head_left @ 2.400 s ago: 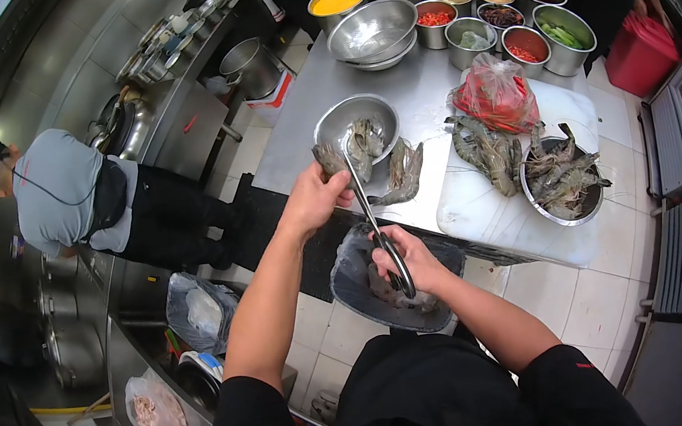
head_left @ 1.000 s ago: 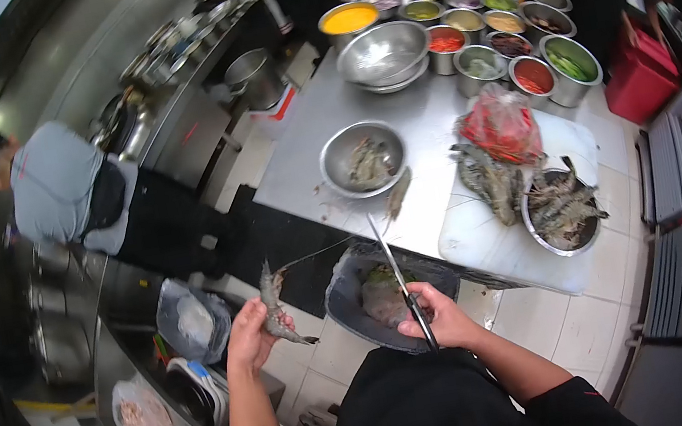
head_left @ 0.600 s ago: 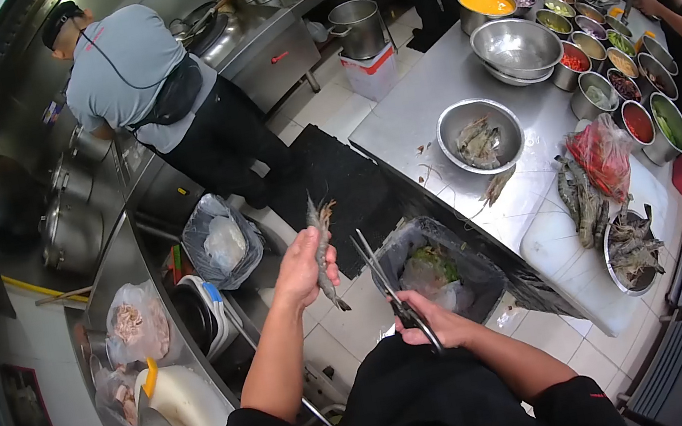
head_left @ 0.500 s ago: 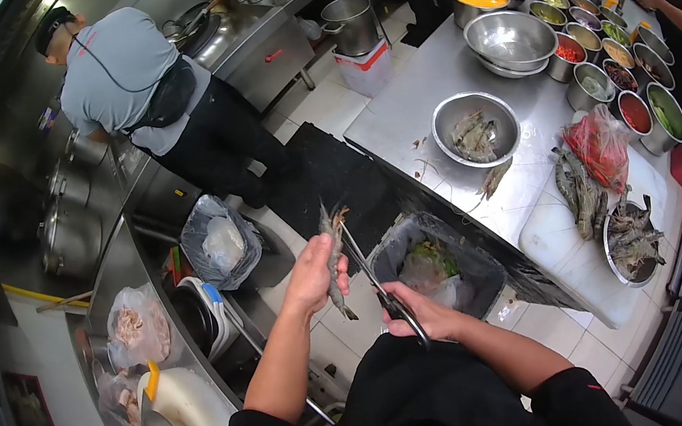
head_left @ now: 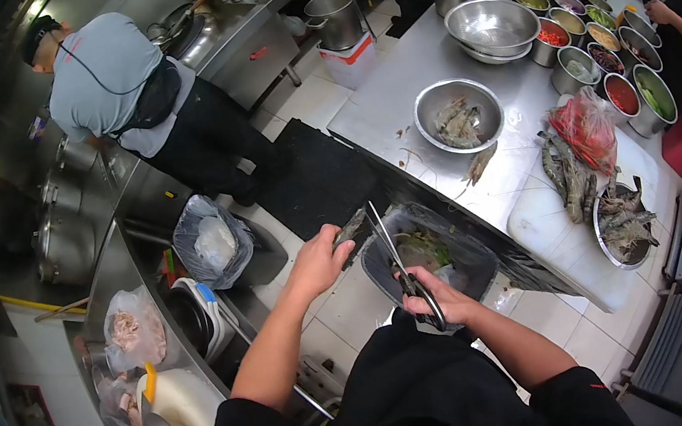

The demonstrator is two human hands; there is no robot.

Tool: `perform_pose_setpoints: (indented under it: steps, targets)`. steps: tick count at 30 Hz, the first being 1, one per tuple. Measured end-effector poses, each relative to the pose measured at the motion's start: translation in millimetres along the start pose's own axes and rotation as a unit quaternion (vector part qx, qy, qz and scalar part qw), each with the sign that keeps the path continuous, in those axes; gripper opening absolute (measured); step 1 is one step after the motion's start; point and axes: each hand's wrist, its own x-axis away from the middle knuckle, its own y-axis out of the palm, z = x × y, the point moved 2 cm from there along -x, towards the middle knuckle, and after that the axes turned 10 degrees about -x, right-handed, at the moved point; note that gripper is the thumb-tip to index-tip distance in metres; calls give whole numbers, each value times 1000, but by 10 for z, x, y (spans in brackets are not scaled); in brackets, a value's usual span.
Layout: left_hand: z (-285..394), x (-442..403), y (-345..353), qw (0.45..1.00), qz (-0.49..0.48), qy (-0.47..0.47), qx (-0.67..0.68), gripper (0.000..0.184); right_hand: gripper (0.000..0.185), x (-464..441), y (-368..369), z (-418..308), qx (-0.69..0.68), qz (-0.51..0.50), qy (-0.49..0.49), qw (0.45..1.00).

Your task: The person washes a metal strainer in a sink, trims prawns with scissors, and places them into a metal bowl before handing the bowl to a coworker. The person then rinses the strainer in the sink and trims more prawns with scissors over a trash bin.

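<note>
Currently left hand (head_left: 319, 262) fingers pinching shrimp (head_left: 352, 227), beside left rim of lined bin (head_left: 479, 260); right hand (head_left: 440, 294) fingers curled round handles of scissors (head_left: 402, 271), blades slightly parted, close by shrimp. For good trimming: hold shrimp firm, left fingers clear of blades, short snips, work over bin so scraps drop in.

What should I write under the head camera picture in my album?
A kitchen moment: the left hand holds a shrimp, the right hand holds scissors, with a bin below.
</note>
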Motion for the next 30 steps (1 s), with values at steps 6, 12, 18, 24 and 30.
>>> perform_pose_setpoints:
  steps: [6,12,18,24,30]
  targets:
    - [129,-125,42,987,-72,60,-130,33,62,72,-39,-42,11,61,27,998]
    - [185,-225,82,991,-73,79,-74,31,53,231,-111,-2,-17,142,44,989]
    - [541,-493,-328,990,55,114,60,36,68,319,-182,38,94,147,-86,981]
    - [865,-923,-397,920,74,-31,383,28,81,282,-119,-130,46,106,-141,983]
    - [1145,-1116,-28,837,-17,-36,545,21,72,146,-273,-340,-21,103,-176,979]
